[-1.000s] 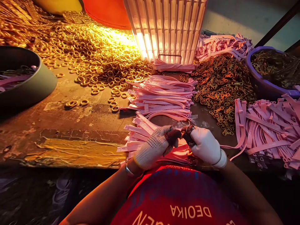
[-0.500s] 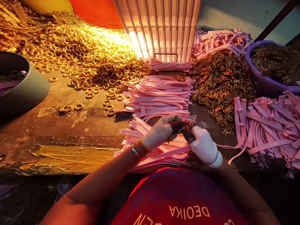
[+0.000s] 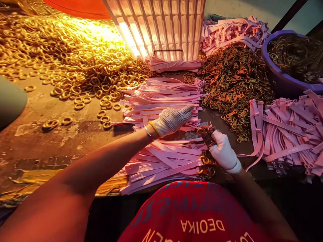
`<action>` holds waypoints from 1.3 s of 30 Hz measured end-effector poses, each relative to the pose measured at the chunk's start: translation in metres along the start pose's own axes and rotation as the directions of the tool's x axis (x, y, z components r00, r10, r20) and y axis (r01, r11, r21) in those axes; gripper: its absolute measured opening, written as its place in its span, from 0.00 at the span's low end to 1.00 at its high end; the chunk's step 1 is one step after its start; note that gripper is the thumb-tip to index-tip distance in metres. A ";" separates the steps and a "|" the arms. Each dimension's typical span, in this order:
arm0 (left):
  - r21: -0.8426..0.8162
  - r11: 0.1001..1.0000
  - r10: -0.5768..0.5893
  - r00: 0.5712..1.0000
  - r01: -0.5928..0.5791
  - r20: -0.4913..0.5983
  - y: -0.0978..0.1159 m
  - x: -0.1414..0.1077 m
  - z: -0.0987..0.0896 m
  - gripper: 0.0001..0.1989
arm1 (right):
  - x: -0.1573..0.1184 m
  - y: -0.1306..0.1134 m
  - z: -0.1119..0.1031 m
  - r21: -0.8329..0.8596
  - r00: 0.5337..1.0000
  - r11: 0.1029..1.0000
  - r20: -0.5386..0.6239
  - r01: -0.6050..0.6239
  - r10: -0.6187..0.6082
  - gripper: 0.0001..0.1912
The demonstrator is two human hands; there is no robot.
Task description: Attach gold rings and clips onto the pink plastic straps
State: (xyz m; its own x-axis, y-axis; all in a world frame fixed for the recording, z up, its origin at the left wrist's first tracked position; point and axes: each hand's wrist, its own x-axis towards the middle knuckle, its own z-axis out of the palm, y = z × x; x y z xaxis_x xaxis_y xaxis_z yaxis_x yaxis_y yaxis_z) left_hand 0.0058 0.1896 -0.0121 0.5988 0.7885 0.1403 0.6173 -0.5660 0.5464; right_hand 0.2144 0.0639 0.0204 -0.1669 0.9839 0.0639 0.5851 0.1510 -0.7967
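Note:
My left hand, in a dotted white glove, is over the upper stack of pink straps, fingers closed together at a strap's right end. My right hand wears a white glove with dark brown finger covers. Its thumb and fingers are pinched together; a small curved piece shows at the tips, too small to name. Below my hands lies a second stack of pink straps. Gold metal clasps sit at its right ends, just under my right hand.
Gold rings are heaped at the back left, metal clasps at the right. A purple basin stands behind more pink straps. A ribbed, lit panel rises at the back. A grey container is at the left edge.
My hands were together over the lower stack. My left hand has moved up to the upper straps; my right hand stays near the lower stack's right end. The view has shifted right.

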 end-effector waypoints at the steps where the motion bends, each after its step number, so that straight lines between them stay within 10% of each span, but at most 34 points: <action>1: 0.116 0.993 0.029 0.998 -0.036 0.062 -0.002 -0.003 -0.001 0.20 | 0.001 -0.001 0.001 0.001 1.000 1.000 0.003 0.013 -0.013 0.14; 7: 0.155 0.987 -0.052 0.996 0.040 0.070 0.011 -0.010 -0.012 0.18 | 0.002 -0.010 0.007 -0.114 0.993 0.987 0.039 0.115 -0.111 0.17; 11: -0.252 0.942 -0.232 0.973 0.223 -0.007 0.032 -0.034 -0.022 0.11 | -0.003 -0.018 0.002 -0.243 0.977 0.946 0.062 0.212 -0.204 0.17; 16: -0.786 0.355 -0.439 0.832 0.507 0.338 0.069 -0.090 -0.030 0.16 | -0.007 -0.037 0.002 -0.492 0.971 0.837 0.149 0.238 -0.188 0.14; 20: -0.828 0.222 -0.494 0.792 0.514 0.359 0.092 -0.116 -0.027 0.17 | -0.006 -0.051 0.011 -0.698 0.962 0.664 0.224 0.269 -0.154 0.06; 25: -0.861 0.242 -0.510 0.814 0.448 0.280 0.099 -0.119 -0.024 0.18 | -0.010 -0.056 0.021 -0.797 0.940 0.504 0.232 0.332 -0.251 0.05; 32: -0.511 0.823 -0.254 0.965 0.249 0.062 0.076 -0.119 -0.003 0.12 | -0.018 -0.047 0.034 -0.901 0.893 0.296 0.179 0.318 -0.414 0.15; 39: -0.628 0.682 -0.353 0.920 0.376 0.168 0.081 -0.124 0.001 0.16 | -0.017 -0.061 0.014 -0.792 0.945 0.528 0.319 0.305 -0.067 0.08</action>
State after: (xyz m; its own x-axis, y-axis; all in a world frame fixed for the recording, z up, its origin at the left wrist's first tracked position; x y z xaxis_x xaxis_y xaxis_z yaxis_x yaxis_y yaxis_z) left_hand -0.0183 0.0455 0.0135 0.4187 0.8852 -0.2026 0.3256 0.0619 0.9435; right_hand 0.1704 0.0365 0.0589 -0.4503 0.8895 -0.0775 0.8871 0.4556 0.0747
